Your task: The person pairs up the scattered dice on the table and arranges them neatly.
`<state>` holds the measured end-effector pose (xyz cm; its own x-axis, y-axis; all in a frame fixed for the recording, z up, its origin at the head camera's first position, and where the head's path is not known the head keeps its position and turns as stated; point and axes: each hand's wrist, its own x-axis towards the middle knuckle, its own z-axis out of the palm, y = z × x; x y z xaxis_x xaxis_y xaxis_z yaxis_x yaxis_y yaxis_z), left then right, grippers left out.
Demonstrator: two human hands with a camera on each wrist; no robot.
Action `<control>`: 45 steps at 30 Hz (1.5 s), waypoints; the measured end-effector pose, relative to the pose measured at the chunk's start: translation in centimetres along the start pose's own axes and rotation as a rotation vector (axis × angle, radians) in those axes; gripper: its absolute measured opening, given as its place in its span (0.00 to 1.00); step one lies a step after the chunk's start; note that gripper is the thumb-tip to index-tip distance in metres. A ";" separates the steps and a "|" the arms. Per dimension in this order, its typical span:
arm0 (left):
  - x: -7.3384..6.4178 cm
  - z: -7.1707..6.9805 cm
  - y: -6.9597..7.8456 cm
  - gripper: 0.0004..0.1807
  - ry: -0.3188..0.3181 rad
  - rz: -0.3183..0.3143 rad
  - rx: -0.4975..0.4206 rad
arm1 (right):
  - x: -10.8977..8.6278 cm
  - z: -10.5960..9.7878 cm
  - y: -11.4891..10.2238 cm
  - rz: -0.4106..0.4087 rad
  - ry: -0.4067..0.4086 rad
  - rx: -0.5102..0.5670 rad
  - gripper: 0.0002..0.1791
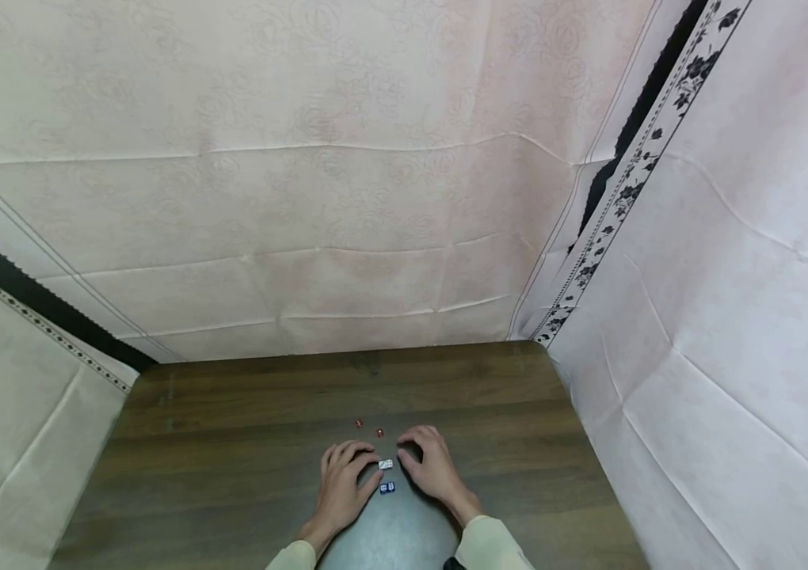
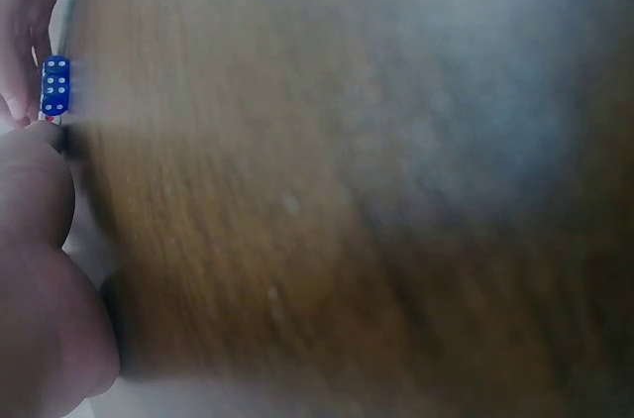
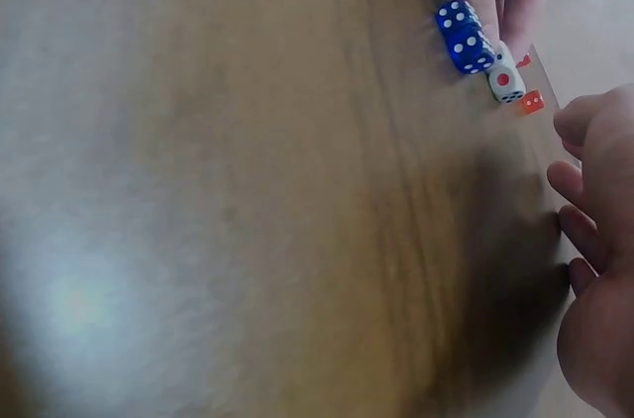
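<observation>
Two white dice (image 1: 386, 464) sit side by side on the table between my hands. My left hand (image 1: 341, 484) has its thumb and index fingertips at the left white die (image 3: 499, 52), pinching it and partly covering it. Right behind the left thumb, on the near side, two blue dice (image 1: 387, 488) form a touching pair with white dots. My right hand (image 1: 434, 465) rests just right of the white dice, fingers loosely bent, apart from them and holding nothing. Farther out lie two small red dice, one at left (image 1: 358, 423) and one at right (image 1: 379, 432), set apart.
The brown wood-grain table (image 1: 233, 443) has rounded far corners and carries a bright reflection near me. Pale patterned cloth (image 1: 318, 198) hangs beyond its far edge, with more white cloth (image 1: 732, 317) along the right side and at the left.
</observation>
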<state>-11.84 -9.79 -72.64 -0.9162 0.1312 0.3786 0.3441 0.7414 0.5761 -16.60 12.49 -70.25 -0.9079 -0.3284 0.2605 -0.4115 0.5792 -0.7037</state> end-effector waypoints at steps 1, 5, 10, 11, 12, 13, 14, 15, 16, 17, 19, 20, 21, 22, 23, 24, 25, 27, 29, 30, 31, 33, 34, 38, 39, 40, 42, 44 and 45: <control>0.0 0.0 0.0 0.09 -0.004 -0.002 0.001 | 0.2 0.0 -0.1 0.005 0.000 -0.006 0.08; 0.0 0.0 -0.1 0.09 -0.033 -0.024 0.006 | 1.2 -0.1 -0.5 0.033 -0.024 -0.008 0.09; 0.1 0.0 0.0 0.09 -0.048 -0.043 -0.003 | 2.4 -0.1 -0.8 0.031 -0.060 -0.036 0.10; 0.1 0.0 0.0 0.09 -0.048 -0.043 -0.003 | 2.6 -0.1 -0.7 0.031 -0.067 -0.043 0.10; 0.1 0.1 0.0 0.09 -0.045 -0.040 -0.001 | 2.9 0.0 -0.7 0.030 -0.074 -0.053 0.10; 0.1 0.1 0.0 0.09 -0.043 -0.038 -0.001 | 3.1 0.1 -0.6 0.032 -0.083 -0.056 0.10; 0.0 0.1 -0.1 0.09 -0.041 -0.035 0.000 | 3.3 0.2 -0.6 0.029 -0.090 -0.061 0.11; 0.0 0.2 -0.1 0.09 -0.040 -0.033 0.000 | 3.5 0.3 -0.5 0.028 -0.096 -0.068 0.10; 0.0 0.2 -0.1 0.09 -0.040 -0.033 0.001 | 3.6 0.4 -0.5 0.027 -0.100 -0.072 0.10; 0.0 0.2 -0.2 0.09 -0.041 -0.033 0.001 | 3.8 0.5 -0.5 0.026 -0.106 -0.075 0.10; 0.0 0.2 -0.2 0.09 -0.043 -0.035 -0.002 | 4.2 0.6 -0.6 0.019 -0.115 -0.082 0.10; 0.0 0.2 -0.2 0.09 -0.045 -0.036 -0.002 | 4.3 0.7 -0.6 0.013 -0.119 -0.086 0.10; 0.0 0.2 -0.2 0.09 -0.048 -0.038 -0.004 | 4.5 0.7 -0.7 0.008 -0.122 -0.093 0.10; 0.0 0.2 -0.2 0.09 -0.048 -0.038 -0.003 | 4.6 0.8 -0.8 0.001 -0.123 -0.098 0.10; 0.0 0.2 -0.1 0.09 -0.048 -0.039 -0.004 | 4.8 0.8 -0.8 -0.006 -0.125 -0.103 0.10; 0.0 0.2 -0.1 0.09 -0.046 -0.038 -0.005 | 4.9 0.8 -0.9 -0.014 -0.123 -0.110 0.10; 0.0 0.2 -0.1 0.09 -0.043 -0.036 -0.004 | 5.0 0.9 -0.9 -0.021 -0.123 -0.116 0.10; 0.0 0.2 0.0 0.09 -0.031 -0.028 -0.003 | 5.1 0.9 -0.9 -0.023 -0.127 -0.124 0.09; 0.0 0.2 -0.1 0.09 -0.016 -0.015 -0.001 | 5.2 1.1 -0.9 -0.028 -0.128 -0.133 0.08; 0.0 0.3 -0.1 0.09 -0.004 -0.004 0.004 | 5.2 1.1 -0.9 -0.029 -0.130 -0.137 0.08; 0.0 0.3 -0.1 0.09 0.003 0.002 0.005 | 5.3 1.2 -0.9 -0.028 -0.132 -0.140 0.07; 0.0 0.3 -0.1 0.09 0.018 0.015 0.014 | 5.3 1.2 -0.9 -0.030 -0.134 -0.145 0.07; 0.0 0.3 -0.2 0.09 0.025 0.021 0.017 | 5.3 1.3 -0.9 -0.030 -0.134 -0.147 0.06; 0.0 0.4 -0.4 0.10 0.053 0.048 0.031 | 5.3 1.4 -0.9 -0.030 -0.131 -0.147 0.05; -0.1 0.6 -0.6 0.10 0.064 0.060 0.040 | 5.3 1.4 -1.0 -0.029 -0.130 -0.145 0.05; -0.1 0.6 -0.7 0.09 0.071 0.070 0.044 | 5.3 1.4 -1.0 -0.030 -0.126 -0.144 0.05; -0.1 0.8 -0.9 0.09 0.078 0.080 0.044 | 5.3 1.4 -1.0 -0.028 -0.124 -0.137 0.05; -0.2 1.0 -1.2 0.09 0.080 0.085 0.043 | 5.3 1.4 -1.1 -0.021 -0.124 -0.131 0.04; -0.2 1.0 -1.2 0.09 0.072 0.080 0.041 | 5.2 1.3 -1.1 -0.018 -0.125 -0.129 0.04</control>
<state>-12.31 -10.09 -74.14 -0.8685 0.1443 0.4743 0.4056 0.7569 0.5124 -20.80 9.16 -68.94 -0.8867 -0.4249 0.1821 -0.4413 0.6607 -0.6072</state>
